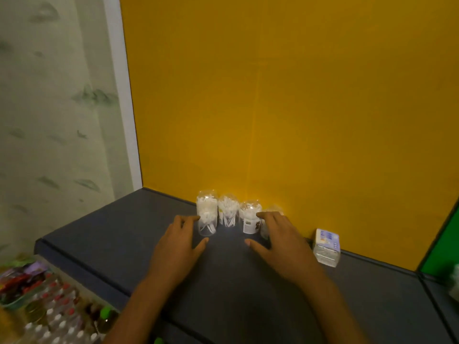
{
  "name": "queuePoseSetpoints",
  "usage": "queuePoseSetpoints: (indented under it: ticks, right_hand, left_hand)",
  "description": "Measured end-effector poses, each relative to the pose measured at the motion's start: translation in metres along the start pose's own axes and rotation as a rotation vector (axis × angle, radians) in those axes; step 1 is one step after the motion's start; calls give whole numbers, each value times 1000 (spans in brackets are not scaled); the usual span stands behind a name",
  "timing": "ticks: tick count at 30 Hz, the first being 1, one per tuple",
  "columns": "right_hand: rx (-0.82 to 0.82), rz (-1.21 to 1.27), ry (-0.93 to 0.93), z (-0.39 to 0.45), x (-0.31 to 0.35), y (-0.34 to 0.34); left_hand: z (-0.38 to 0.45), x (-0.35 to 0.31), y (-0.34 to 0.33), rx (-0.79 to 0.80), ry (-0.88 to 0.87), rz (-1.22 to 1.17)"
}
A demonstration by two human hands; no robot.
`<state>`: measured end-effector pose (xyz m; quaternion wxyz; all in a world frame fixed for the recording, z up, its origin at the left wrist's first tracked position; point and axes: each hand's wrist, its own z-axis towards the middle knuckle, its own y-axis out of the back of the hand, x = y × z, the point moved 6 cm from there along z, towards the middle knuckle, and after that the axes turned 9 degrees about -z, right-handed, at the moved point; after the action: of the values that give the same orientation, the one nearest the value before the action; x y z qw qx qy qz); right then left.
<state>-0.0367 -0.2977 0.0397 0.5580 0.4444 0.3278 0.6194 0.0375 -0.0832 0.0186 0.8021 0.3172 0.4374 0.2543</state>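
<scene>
Tipping risk: the row of clear jars (227, 213) stands tall and close-packed against the yellow wall (298, 108); a sideways nudge from either hand would likely topple one into its neighbours.
Left hand (177, 244): relaxed, gripping nothing, fingertips just beside the leftmost jar (206, 219); contact cannot be told.
Right hand (283, 242): fingers straight, holding nothing, partly hiding the rightmost jar (272, 209).
Jars: upright on the surface (223, 306), just beyond both hands.
</scene>
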Motion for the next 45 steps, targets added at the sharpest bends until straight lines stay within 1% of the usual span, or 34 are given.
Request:
queuePoseSetpoints:
  ticks: [5,10,17,21,25,29,32,34,36,39,41,45]
  right_hand:
    - [31,24,-53,18,19,-37]
    - [66,-8,-71,23,22,-58]
    - [22,54,-96,28,8,-64]
    - [-35,82,-108,27,3,-58]
    - [-134,104,-120,27,-2,-46]
    - [-308,95,-154,25,-10,-29]
    - [-402,58,-237,22,-24,-22]
    - [-393,45,-311,22,-36,-26]
    - [-323,39,-355,22,-44,-35]
    - [-211,27,-342,24,-46,-49]
    - [-213,62,-340,24,-48,-52]
    - [-280,157,-345,23,-48,-49]
  left_hand:
    - [32,37,-30,85,66,-158]
    - [58,54,-52,52,97,-289]
    - [76,53,-74,45,166,-397]
    - [80,44,-74,22,202,-521]
    - [81,42,-72,28,213,-766]
    - [74,29,-67,92,172,-1081]
    - [69,20,-68,176,148,-1200]
    - [66,17,-70,224,145,-1236]
    - [65,15,-71,250,159,-1254]
    - [65,15,-71,258,176,-1269]
    - [66,16,-72,260,189,-1270]
    - [66,16,-72,258,197,-1280]
